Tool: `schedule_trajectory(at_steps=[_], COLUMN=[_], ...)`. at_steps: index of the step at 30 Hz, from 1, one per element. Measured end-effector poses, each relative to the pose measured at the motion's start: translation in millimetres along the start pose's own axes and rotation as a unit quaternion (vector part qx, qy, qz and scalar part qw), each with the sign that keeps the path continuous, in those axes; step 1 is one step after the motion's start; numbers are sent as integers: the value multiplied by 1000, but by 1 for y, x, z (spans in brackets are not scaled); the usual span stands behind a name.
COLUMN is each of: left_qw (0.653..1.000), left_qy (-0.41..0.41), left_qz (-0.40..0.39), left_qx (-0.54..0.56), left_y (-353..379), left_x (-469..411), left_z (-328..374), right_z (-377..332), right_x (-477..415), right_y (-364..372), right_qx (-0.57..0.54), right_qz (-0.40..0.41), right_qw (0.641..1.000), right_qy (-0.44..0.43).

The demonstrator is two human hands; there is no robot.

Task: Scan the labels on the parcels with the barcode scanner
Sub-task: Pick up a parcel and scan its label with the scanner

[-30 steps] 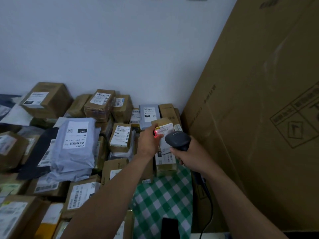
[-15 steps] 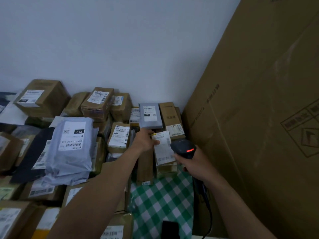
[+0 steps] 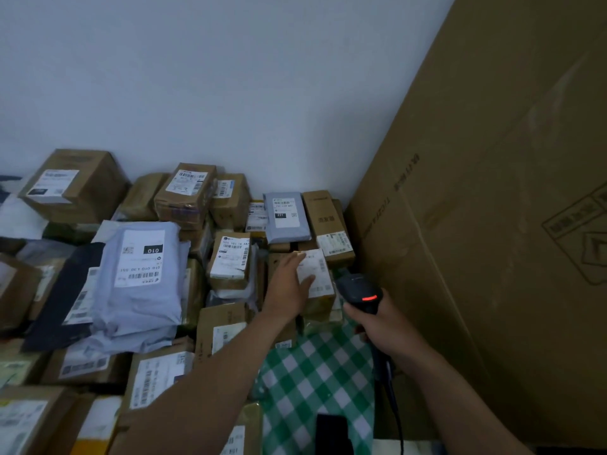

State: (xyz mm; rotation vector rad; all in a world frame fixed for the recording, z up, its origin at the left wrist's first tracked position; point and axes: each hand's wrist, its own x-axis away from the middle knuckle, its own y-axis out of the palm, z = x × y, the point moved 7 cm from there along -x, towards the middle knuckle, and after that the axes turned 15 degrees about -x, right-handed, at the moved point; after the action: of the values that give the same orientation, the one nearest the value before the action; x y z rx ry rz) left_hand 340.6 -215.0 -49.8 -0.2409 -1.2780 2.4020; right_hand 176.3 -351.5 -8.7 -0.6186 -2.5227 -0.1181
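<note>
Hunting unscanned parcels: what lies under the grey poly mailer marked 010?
Another grey plastic mailer and a labelled brown cardboard box peek out beneath; deeper layers are covered.

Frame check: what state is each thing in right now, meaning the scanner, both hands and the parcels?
barcode scanner: gripped by the handle, red light lit.
right hand: grips the barcode scanner.
left hand: fingers straight, rests on the small parcel, thumb across its label.
small parcel: label up, lying on other parcels.
grey mailer: sealed, label up.
</note>
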Motion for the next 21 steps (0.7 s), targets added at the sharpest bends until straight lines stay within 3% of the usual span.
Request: schedule_trajectory(at_steps=[6, 14, 18, 21], left_qw=[992, 980, 964, 954], left_qy=[-19, -102, -138, -181], left_qz=[-46, -150, -229, -239], left_qx=[114, 80, 10, 6], left_y=[8, 63, 109, 132], left_x=[76, 188, 239, 262], left_z=[0, -23, -38, -45], right_z=[30, 99, 142, 171], right_x=[18, 41, 44, 43], right_y=[8, 5, 0, 2], right_qx=[-23, -16, 52, 90], right_qz=[-26, -83, -72, -66], right_qw=[999, 993, 991, 987], right_qy=[20, 79, 96, 120])
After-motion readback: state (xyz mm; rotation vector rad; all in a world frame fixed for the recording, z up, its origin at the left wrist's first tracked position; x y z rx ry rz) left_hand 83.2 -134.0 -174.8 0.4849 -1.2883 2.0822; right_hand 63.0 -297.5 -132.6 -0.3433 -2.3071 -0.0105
